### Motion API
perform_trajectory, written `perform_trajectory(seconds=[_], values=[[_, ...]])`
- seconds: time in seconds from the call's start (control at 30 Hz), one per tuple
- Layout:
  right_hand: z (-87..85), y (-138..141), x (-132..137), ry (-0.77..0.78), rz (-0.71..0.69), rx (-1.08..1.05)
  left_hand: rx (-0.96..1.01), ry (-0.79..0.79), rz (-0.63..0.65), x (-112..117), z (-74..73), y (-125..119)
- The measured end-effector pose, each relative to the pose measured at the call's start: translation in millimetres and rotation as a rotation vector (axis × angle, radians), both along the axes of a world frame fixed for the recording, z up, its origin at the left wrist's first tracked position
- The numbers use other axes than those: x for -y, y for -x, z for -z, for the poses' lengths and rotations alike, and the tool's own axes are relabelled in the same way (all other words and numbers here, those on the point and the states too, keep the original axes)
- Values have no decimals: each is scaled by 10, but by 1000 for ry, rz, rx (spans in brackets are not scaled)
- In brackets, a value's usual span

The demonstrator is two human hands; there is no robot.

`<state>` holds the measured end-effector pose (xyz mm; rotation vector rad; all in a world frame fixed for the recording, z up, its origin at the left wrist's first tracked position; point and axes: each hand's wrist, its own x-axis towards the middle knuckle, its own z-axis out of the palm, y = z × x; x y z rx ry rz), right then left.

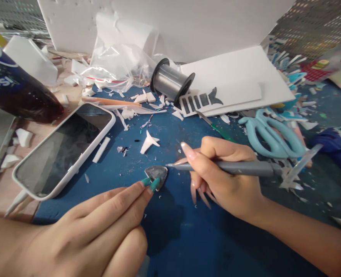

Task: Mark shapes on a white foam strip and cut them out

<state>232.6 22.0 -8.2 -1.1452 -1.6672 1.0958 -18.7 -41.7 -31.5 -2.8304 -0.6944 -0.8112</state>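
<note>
A: Largest entry?
B: Blue worktop (188,244), one, strewn with white scraps; runs under and beyond both sets of fingers.
A: Hands?
B: Two. Left hand (101,227), teal nails, fingers drawn together on a small piece. Right hand (225,179), long pale nails, fingers closed round a pen.
A: Next by size?
B: White-cased smartphone (66,150), one; left of the left fingers and slightly beyond. Light-blue-handled scissors (270,134); right of the right fingers, and beyond. Black-flanged spool of silvery filament (172,81); well beyond both.
A: The pen?
B: Grey fine-tipped pen (239,168), one; long axis crosswise, nib pointing left from the right fingers.
A: And the piece?
B: Dark grey shield-shaped piece (159,174), pale-edged; near side under the left fingertips, long axis unclear. Left hand nearer, being on it. From the right fingers it lies left, nib at its right corner; contact cannot be told.
A: Smallest?
B: White three-pronged cutout (149,142); just beyond the left fingertips, untouched.
</note>
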Motion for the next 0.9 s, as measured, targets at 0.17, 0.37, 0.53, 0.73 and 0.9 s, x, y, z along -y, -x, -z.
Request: perform_trajectory(seconds=[0.17,0.37,0.53,0.73,0.9], values=[[12,21,-20,21,-57,33,19,27,-15,9,-8,-11],[-9,7,-22,-20,12,46,13,1,-20,14,6,10],[-21,-16,1,-50,15,66,19,8,-19,1,5,3],[-19,-9,-22,18,-31,20,17,19,-6,-16,7,14],[-26,-7,-35,85,-49,-49,3,25,3,12,-9,34]])
